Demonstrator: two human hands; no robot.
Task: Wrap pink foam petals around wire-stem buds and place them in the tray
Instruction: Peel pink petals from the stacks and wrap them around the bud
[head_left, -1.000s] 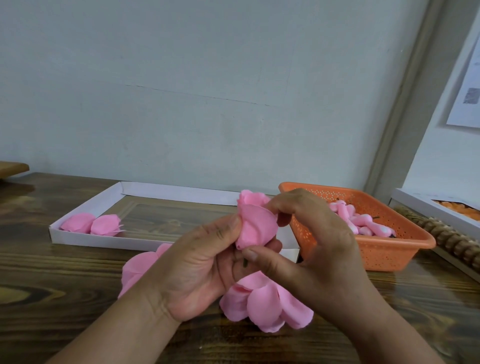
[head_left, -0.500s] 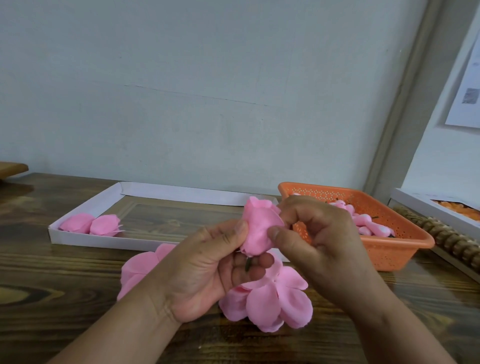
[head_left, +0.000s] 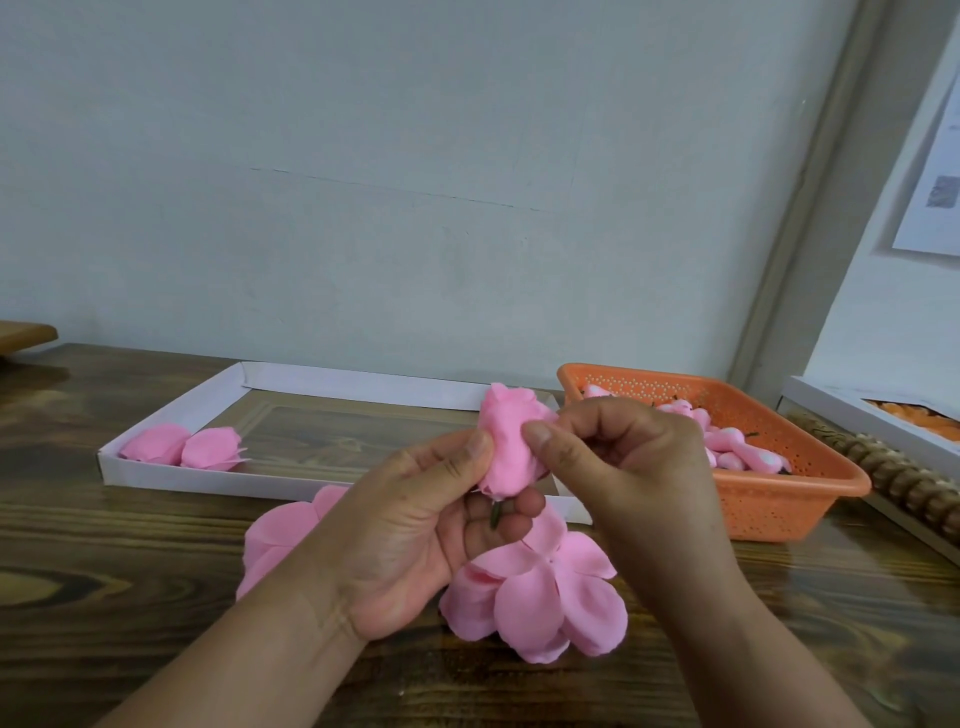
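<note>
A white tray (head_left: 156, 475) sits at the far left of the wooden desk (head_left: 104, 597), with two finished pink buds (head_left: 182, 447) lying in its left end. Nearer the middle, loose petals (head_left: 275, 535) lie on the desk, partly hidden behind the left hand (head_left: 410, 535). That hand holds the current bud (head_left: 506, 447) upright above the desk, thumb pressed to the foam and fingers (head_left: 511, 519) curled round the short green stem (head_left: 496, 514). Below it, a flat petal cluster (head_left: 540, 597) rests on the desk. The right hand (head_left: 634, 467) pinches the bud's right side between thumb and curled fingers, closing the wrap. At far right, an orange basket (head_left: 779, 499) holds unwrapped buds. The wrapping step looks nearly done. The next move likely calls for keeping the petal pinched tight, then carrying the bud left to the tray beside the other two.
</note>
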